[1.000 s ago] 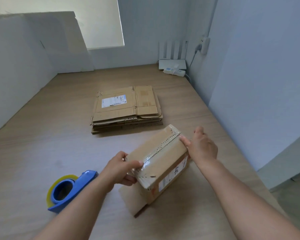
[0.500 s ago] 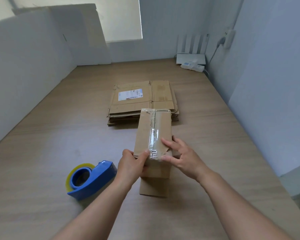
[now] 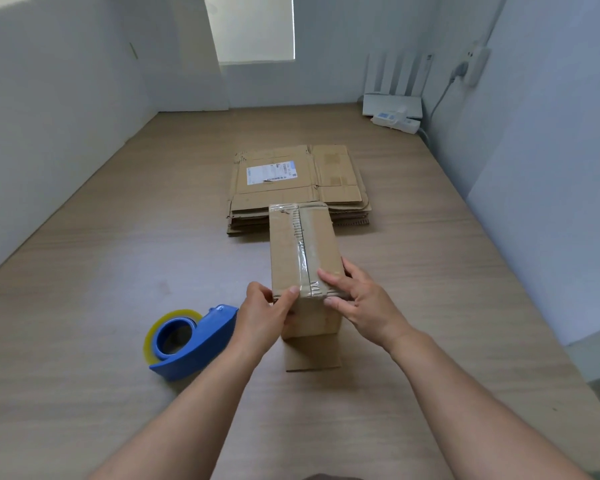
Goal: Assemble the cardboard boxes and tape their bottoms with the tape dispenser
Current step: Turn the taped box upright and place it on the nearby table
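pale wood-grain table (image 3: 84, 306) stretches back to plain grey-white walls. at its near middle both hands are on the cardboard box (image 3: 288, 251). the left hand (image 3: 264, 317) grips the near left corner, thumb on the top face and fingers curled round the side. the right hand (image 3: 361, 303) pinches the near right corner, fingers laid over the top across the end of the clear tape (image 3: 303, 258), thumb against the near edge. the box stands on the table, long side pointing away, with the tape running down the centre seam of its upward face. a loose flap (image 3: 312, 356) lies flat on the table below its near end. just left of the left hand sits the blue tape dispenser (image 3: 194, 341) with its yellowish roll. beyond the box, its far end overlapping them, lies the stack of flattened boxes (image 3: 291, 181). a white power strip (image 3: 395, 121) rests in the far right corner.
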Demonstrator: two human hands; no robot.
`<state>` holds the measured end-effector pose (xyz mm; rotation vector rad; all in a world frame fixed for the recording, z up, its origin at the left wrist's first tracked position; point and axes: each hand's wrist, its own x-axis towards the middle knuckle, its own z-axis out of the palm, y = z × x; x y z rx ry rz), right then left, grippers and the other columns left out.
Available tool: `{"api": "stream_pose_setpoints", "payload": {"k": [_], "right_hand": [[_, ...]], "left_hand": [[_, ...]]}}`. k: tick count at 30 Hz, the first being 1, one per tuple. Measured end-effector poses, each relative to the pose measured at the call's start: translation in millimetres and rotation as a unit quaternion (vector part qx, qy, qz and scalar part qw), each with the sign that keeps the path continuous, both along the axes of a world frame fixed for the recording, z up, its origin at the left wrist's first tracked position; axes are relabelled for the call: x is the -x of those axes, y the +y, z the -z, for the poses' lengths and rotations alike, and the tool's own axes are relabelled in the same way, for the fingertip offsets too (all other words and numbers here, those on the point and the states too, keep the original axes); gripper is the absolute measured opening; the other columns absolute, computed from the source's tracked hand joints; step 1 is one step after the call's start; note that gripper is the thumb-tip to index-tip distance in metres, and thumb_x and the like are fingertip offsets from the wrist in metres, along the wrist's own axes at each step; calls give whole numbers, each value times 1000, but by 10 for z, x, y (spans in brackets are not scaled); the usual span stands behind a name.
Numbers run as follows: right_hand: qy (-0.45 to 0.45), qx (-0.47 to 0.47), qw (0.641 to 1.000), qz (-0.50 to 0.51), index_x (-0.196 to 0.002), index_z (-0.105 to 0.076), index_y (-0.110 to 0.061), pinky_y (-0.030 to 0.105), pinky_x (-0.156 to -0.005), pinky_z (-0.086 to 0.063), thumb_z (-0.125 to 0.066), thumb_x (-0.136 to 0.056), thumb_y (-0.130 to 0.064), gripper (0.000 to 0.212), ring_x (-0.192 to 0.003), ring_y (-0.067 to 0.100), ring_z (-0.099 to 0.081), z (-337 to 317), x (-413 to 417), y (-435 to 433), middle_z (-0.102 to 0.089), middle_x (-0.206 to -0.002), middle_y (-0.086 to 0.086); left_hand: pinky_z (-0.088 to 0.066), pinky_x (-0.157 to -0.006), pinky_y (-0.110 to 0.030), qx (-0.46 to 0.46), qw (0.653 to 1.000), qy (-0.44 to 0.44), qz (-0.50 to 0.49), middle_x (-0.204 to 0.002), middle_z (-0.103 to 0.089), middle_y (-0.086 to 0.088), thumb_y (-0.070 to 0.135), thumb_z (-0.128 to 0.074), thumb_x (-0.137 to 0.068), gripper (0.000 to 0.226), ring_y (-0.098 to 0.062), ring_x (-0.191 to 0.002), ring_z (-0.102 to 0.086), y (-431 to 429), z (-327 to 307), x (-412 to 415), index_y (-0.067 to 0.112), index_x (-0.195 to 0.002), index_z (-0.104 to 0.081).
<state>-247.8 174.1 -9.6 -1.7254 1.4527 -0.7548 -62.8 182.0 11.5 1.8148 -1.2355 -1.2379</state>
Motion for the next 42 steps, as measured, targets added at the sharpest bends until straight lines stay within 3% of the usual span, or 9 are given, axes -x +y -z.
{"api": "stream_pose_setpoints", "payload": {"k": [5, 8, 10, 15, 18, 24, 28, 37, 42], "right_hand": [[27, -11, 1000, 8, -131, -52, -38, 21, -115, -22, -63, -90, -18, 47, -141, 11, -27, -13, 10, 30, -22, -156, 1], [40, -10, 999, 8, -132, -50, -39, 21, -114, -23, -63, -91, -19, 47, -141, 13, -27, -33, -14, 40, -22, -156, 3], [49, -6, 999, 7, -131, -48, -41, 24, -114, -25, -63, -90, -20, 48, -140, 14, -29, -54, -30, 41, -24, -155, 2], [74, -13, 997, 11, -133, -49, -38, 29, -115, -28, -62, -91, -22, 48, -138, 16, -33, -94, -22, 54, -27, -153, 3], [94, -9, 995, 12, -135, -49, -35, 24, -113, -28, -62, -91, -22, 48, -137, 17, -34, -120, -30, 59, -29, -152, 3], [111, -9, 993, 22, -133, -50, -39, 27, -113, -27, -65, -89, -26, 49, -139, 15, -28, -168, 5, 67, -24, -154, 1], [110, -5, 994, 19, -132, -53, -37, 21, -111, -21, -68, -86, -26, 49, -139, 13, -27, -207, -15, 48, -23, -154, -2], [70, 15, 997, 35, -143, -37, -34, 24, -110, -20, -69, -80, -44, 71, -141, 9, -21, -397, -36, 86, -21, -155, -8], [-37, 98, 994, -8, -120, -60, -27, 8, -91, -35, -59, -72, -56, 57, -111, -3, -49, -768, -270, 186, -56, -120, -16]], "left_hand": [[-49, -86, -34, 58, 971, -231, 7, -120, -53, -3, 52, -57, -88, 57, -19, -104, -56, 86, 184, -492, 11, -126, -47], [-46, -84, -39, 59, 906, -420, 8, -115, -57, -12, 51, -67, -81, 60, -30, -107, -54, 131, 423, -876, 4, -116, -52], [-47, -78, -38, -13, 892, -451, 27, -108, -59, -12, 52, -68, -78, 59, -30, -100, -56, 117, 563, -1026, 5, -108, -51], [-41, -59, -27, -118, 888, -440, 65, -89, -63, -1, 53, -71, -73, 55, -21, -77, -60, -50, 574, -1124, 12, -104, -51], [-36, -52, -26, -132, 922, -361, 52, -76, -61, 0, 47, -75, -71, 46, -18, -69, -59, -132, 537, -1190, 12, -96, -57], [-45, -61, -28, -29, 991, -113, 71, -96, -64, 1, 30, -77, -77, 34, -18, -85, -61, -56, 72, -1243, 26, -104, -57], [-46, -63, -15, 33, 990, -3, 140, -88, -69, 5, 9, -79, -75, 37, -7, -80, -64, 78, -401, -1118, 26, -103, -61], [-53, -66, -18, 53, 963, -17, 264, -90, -71, 14, 8, -81, -72, 40, -5, -79, -66, 89, -621, -974, 28, -101, -63], [-55, -70, -21, 58, 957, -7, 285, -94, -71, 10, 20, -84, -64, 47, -8, -82, -67, 27, -652, -943, 26, -105, -64]]}}
